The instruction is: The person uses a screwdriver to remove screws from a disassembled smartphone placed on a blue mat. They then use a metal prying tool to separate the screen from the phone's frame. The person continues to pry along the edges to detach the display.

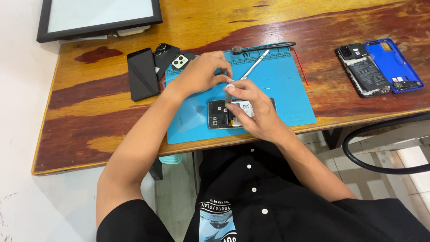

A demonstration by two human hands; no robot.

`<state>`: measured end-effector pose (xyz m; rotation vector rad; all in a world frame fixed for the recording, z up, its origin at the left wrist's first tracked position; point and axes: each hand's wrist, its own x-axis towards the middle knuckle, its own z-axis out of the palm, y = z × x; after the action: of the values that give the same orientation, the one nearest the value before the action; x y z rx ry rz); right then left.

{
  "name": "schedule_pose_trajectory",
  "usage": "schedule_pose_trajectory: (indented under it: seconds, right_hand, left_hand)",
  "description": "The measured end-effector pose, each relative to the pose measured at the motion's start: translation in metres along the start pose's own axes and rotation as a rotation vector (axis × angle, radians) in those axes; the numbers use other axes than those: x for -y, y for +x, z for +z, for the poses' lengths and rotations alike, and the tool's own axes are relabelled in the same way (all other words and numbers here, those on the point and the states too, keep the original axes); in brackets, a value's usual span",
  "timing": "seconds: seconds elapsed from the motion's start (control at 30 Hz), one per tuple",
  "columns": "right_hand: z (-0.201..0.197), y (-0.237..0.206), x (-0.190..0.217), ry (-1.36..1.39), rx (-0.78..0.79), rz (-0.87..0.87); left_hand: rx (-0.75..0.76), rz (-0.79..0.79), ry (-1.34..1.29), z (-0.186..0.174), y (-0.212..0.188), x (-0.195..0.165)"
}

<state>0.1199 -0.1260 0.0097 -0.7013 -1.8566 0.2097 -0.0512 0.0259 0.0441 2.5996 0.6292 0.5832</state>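
A: What do we see under the hands?

B: We see an opened phone (220,114) lying flat on the blue mat (286,96), near the mat's front edge, its back cover off and its insides showing. Our right hand (251,107) rests over the phone's middle and right part, fingers (234,89) pinched on a small flat grey tool (229,95) that stands nearly upright just above the phone.

A: And the left hand?

B: Our left hand (202,71) hovers just behind the right, fingers curled in towards the top of that same tool; we cannot tell whether they actually grip anything.

A: What lies around them on the surface (89,130)?

B: Metal tweezers (256,64) lie slantwise on the mat, just behind the hands. Left of the mat we see a dark phone (142,74) face down, with two more phone backs (172,57) beside it, overlapping the mat's corner. Well apart to the right lies another dismantled phone (362,71), next to its blue back shell (394,65). A black-framed panel (98,18) sits at the far left corner.
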Motion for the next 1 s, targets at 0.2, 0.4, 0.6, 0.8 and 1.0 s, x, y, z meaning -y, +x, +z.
schedule_pose_trajectory:
  seconds: [0.2,0.4,0.6,0.8,1.0]
  right_hand:
    - [0.001,0.004,0.002,-0.043,0.0,0.109]
    - [0.001,0.008,0.005,0.047,0.002,0.015]
    - [0.002,0.003,0.004,0.014,0.008,0.017]
    - [0.005,0.0,-0.002,0.02,-0.022,0.019]
    - [0.007,-0.005,-0.002,0.074,-0.053,0.074]
  left_hand:
    - [-0.004,0.043,0.045,0.004,-0.001,0.005]
    - [0.002,-0.028,0.022,0.013,0.0,0.005]
    - [-0.114,0.003,0.013,0.013,0.0,0.007]
    - [-0.106,0.021,0.02,0.008,0.0,0.006]
    - [-0.093,0.029,0.018,0.008,0.0,0.006]
